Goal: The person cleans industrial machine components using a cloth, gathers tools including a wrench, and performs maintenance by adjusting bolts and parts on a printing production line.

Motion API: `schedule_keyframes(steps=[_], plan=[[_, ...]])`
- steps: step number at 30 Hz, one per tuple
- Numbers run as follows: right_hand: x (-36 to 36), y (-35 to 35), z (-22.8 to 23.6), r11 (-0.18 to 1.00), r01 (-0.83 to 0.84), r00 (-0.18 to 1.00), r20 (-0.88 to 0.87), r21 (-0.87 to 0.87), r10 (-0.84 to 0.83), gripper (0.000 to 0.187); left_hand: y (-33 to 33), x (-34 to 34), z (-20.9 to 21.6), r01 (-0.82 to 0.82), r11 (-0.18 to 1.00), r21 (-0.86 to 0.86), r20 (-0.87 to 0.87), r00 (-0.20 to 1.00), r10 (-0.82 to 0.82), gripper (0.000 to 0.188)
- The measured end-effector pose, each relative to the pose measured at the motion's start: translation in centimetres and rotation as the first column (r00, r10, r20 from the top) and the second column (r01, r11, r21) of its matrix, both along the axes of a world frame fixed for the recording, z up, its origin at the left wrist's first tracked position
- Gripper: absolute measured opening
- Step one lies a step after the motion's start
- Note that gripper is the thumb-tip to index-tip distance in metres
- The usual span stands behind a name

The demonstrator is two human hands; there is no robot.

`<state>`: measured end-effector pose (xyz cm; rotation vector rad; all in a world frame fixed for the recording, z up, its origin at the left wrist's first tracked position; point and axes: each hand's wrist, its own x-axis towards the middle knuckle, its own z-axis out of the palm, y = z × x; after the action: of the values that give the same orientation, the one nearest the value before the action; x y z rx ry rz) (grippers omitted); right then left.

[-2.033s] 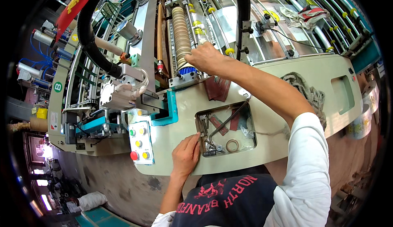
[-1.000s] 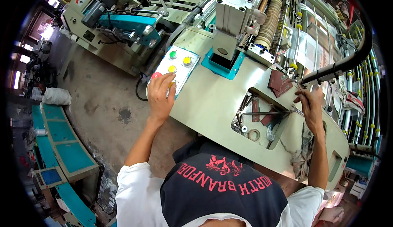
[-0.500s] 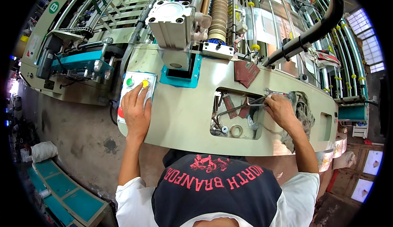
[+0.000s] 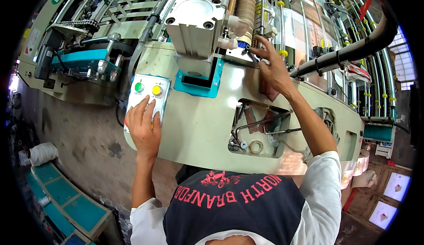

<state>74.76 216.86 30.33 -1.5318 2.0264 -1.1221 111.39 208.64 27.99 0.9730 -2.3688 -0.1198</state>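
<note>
My left hand lies flat on the lower part of a white button box that carries a green and a yellow push button, fingers spread over it. My right hand reaches up across the pale green machine cover, fingers spread, touching the metal bracket beside a ribbed tan roller. A rectangular opening in the cover, below my right forearm, holds bent rods, red-brown pieces and a tape ring. Neither hand holds a loose object.
A grey pneumatic cylinder block stands on a teal mount between my hands. A thick black hose runs at the right above rows of rollers with yellow collars. Teal trays and a white sack lie on the concrete floor at left.
My right hand has left the opening in the cover and moved up to the bracket by the tan roller. My left hand has slid lower on the button box, uncovering the green and yellow buttons.
</note>
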Motion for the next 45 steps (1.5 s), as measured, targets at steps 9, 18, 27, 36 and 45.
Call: schedule_keyframes(steps=[9,18,27,36,45], plan=[[0.0,-0.6,-1.1,0.983,0.033,0.998,-0.051,-0.178,-0.043,0.054,0.4,-0.5,-0.2,-0.002,1.000,0.012,-0.029,1.000,0.002,0.033],[-0.2,-0.9,0.0,0.998,0.044,0.998,0.054,-0.053,-0.041,0.050,0.0,-0.3,-0.1,-0.009,1.000,0.014,-0.042,0.999,0.009,0.032],[-0.1,-3.4,-0.6,0.998,0.049,0.974,-0.219,-0.029,-0.054,0.043,-0.1,-0.6,-0.2,-0.040,0.998,0.041,-0.048,0.998,0.042,0.032],[0.9,-4.1,-1.0,0.981,0.194,0.933,-0.306,-0.011,-0.188,0.043,-0.5,-1.1,-0.6,-0.014,0.997,0.078,0.011,1.000,0.013,0.040],[-0.2,-4.3,-3.2,0.966,0.210,0.879,-0.403,-0.151,-0.254,0.033,-1.6,-1.9,-0.8,0.029,1.000,-0.006,0.150,0.988,-0.028,0.044]])
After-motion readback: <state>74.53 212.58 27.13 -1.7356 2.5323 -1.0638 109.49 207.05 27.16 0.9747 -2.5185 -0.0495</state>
